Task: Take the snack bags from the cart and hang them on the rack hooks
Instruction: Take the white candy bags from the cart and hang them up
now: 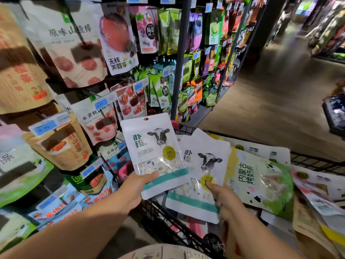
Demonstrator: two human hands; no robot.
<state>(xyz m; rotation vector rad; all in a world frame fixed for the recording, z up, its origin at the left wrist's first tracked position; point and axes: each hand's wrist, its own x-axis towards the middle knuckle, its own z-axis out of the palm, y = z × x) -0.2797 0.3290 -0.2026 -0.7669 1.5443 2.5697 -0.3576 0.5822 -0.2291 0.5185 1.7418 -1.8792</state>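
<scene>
Snack bags, two matching white cow-print ones, one per hand right now. Left hand (137, 187) pinches the left bag (153, 146) at its bottom corner, thumb (151, 174) flat on the front by the teal stripe, other fingers tucked behind where I can't see them. Gripping it low like that leaves the hang hole (146, 119) at the top free, which I reckon is the whole point. The bag stands upright, at about 12 o'clock from the hand, just in front of the rack (179, 62) and off the cart's left edge.

Right hand (224, 199) pinches the right bag (203, 165) low down too, thumb (209, 184) pressed on the yellow dot, fingers behind it hidden. That one leans toward 11 o'clock and sits over the cart (164, 219), overlapping a green and white bag (261, 180) lying at 3 o'clock from it in the pile. My guess is it's queued up as the next one while the left gets hung.

Rack fills everything from 9 to 12 o'clock, hooks loaded with pouches and blue price tags (45, 126). I can't pick out a bare hook for the cow bags from here. Neither bag is on a hook yet and plenty more lie in the cart, so lots left to do, I'd say.
</scene>
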